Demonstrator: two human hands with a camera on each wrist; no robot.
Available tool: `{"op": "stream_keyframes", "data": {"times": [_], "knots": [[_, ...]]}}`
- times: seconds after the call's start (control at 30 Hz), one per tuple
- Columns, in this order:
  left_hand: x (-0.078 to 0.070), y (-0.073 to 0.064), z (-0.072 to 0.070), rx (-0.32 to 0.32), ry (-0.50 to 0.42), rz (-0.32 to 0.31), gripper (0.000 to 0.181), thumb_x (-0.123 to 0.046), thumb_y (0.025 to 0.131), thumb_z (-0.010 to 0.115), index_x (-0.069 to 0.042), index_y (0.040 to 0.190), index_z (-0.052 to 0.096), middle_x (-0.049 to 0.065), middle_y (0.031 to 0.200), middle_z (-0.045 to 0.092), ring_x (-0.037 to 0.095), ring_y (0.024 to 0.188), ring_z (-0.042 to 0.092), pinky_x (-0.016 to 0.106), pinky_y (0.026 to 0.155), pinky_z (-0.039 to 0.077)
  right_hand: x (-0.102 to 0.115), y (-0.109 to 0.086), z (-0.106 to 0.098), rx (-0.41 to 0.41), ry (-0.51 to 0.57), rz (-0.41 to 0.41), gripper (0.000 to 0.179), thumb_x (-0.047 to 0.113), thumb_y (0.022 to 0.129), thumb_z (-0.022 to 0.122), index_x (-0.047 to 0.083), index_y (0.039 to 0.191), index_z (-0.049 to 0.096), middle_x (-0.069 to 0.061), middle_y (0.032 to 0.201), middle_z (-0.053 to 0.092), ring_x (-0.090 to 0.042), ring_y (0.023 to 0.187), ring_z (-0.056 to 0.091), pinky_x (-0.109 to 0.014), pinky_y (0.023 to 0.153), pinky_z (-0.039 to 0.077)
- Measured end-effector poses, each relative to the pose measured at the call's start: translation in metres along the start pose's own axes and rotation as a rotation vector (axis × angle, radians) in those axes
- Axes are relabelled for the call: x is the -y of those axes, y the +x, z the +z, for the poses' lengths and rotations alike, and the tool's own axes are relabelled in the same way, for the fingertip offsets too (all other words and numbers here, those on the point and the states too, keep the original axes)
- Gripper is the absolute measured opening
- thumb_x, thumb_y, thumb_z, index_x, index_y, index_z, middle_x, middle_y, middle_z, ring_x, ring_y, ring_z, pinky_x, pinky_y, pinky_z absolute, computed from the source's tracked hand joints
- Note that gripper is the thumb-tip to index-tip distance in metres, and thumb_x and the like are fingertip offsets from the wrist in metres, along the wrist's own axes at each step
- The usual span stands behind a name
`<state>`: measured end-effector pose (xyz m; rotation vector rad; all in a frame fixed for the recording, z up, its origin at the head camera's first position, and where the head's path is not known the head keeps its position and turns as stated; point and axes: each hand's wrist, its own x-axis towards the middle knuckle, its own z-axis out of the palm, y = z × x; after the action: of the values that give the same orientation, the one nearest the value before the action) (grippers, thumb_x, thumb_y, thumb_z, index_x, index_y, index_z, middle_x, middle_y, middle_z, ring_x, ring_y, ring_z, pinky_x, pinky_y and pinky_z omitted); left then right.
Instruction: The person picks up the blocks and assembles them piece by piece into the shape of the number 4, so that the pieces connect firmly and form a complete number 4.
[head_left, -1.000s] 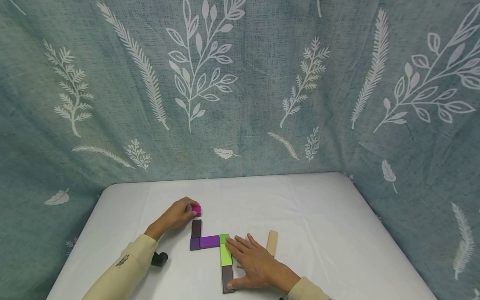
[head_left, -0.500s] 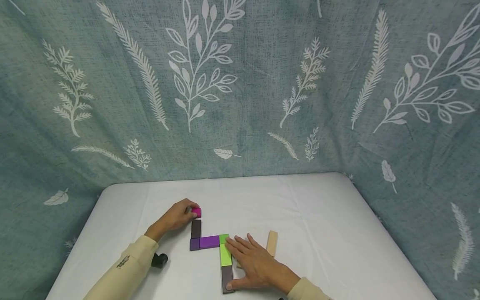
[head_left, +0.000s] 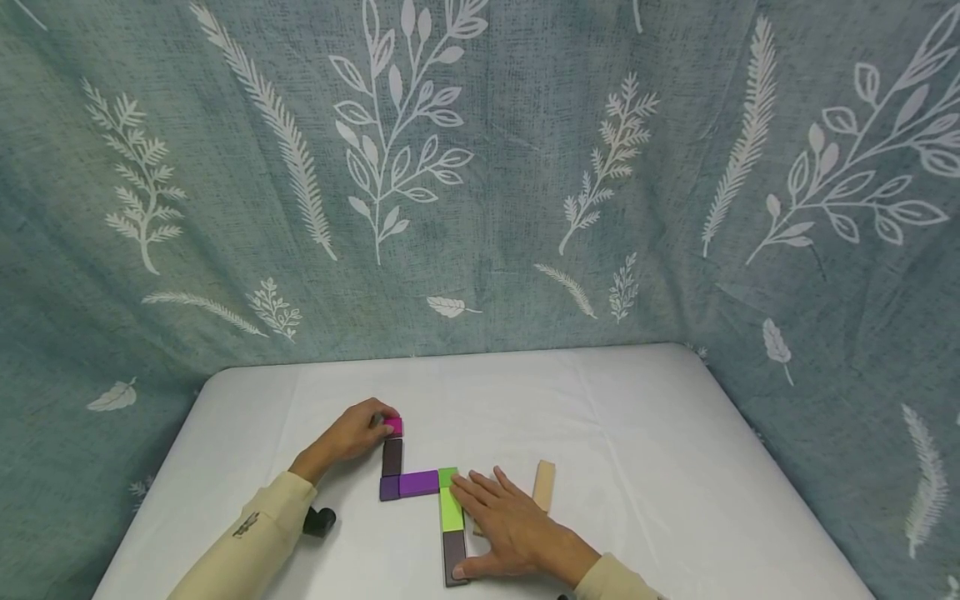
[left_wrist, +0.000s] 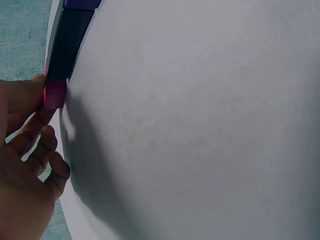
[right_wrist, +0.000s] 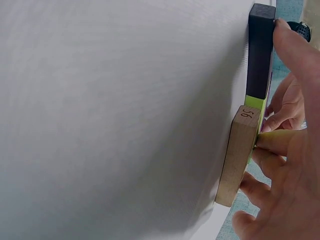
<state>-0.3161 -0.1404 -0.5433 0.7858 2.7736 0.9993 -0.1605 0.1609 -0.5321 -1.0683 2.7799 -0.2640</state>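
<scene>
With thumb and fingertips my left hand [head_left: 354, 433] pinches a small magenta block [head_left: 393, 428], right at the far end of a dark block [head_left: 392, 457]. That dark block meets a small indigo block [head_left: 389, 488], and a purple block [head_left: 419, 483] runs right from there to a small green block [head_left: 447, 477]. Below it lie a lime block [head_left: 451, 510] and a dark grey block [head_left: 454, 557], forming a zigzag line. My right hand [head_left: 517, 525] is spread over this lower column, its thumb on the dark grey block and its fingertips by the lime and green blocks.
A plain wooden block [head_left: 544, 485] lies partly behind the right hand; a wooden block [right_wrist: 237, 155] marked with a number shows in the right wrist view. A black wrist camera [head_left: 320, 521] juts from the left sleeve. Patterned curtain [head_left: 480, 275] surrounds the white table [head_left: 675, 467].
My left hand has drawn the magenta block slightly nearer, narrowing the gap to the dark block. The right hand and the other blocks have stayed put.
</scene>
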Motion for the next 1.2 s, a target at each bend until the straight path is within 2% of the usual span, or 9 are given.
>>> {"op": "stream_keyframes", "data": {"times": [0.23,0.53,1.2], "knots": [[0.0,-0.0011,-0.0002,0.0,-0.017,-0.007,0.02,-0.008,0.096,0.067,-0.003,0.115,0.072,0.005,0.105,0.066,0.016,0.083,0.05,0.038,0.076,0.044,-0.0003,0.0002,-0.0017,-0.009,-0.009,-0.002,0.107,0.082,0.085,0.05,0.008,0.159,0.03,-0.003,0.166,0.026,-0.028,0.15,0.026,-0.054,0.12,0.019],[-0.0051,-0.0027,-0.0007,0.008,-0.009,-0.018,0.019,-0.009,0.096,0.068,-0.005,0.114,0.074,0.006,0.11,0.068,0.017,0.09,0.056,0.043,0.084,0.048,-0.001,0.0002,-0.0008,-0.016,0.002,-0.009,0.107,0.082,0.085,0.05,0.008,0.159,0.03,-0.005,0.165,0.027,-0.029,0.15,0.027,-0.055,0.12,0.018],[-0.0052,-0.0066,-0.0015,0.017,-0.022,0.002,0.02,-0.008,0.095,0.067,-0.004,0.114,0.074,0.006,0.108,0.068,0.016,0.085,0.053,0.039,0.079,0.046,-0.0006,-0.0005,0.0014,-0.021,-0.013,-0.02,0.106,0.082,0.085,0.05,0.007,0.159,0.03,-0.006,0.165,0.027,-0.029,0.15,0.028,-0.056,0.119,0.019]]}}
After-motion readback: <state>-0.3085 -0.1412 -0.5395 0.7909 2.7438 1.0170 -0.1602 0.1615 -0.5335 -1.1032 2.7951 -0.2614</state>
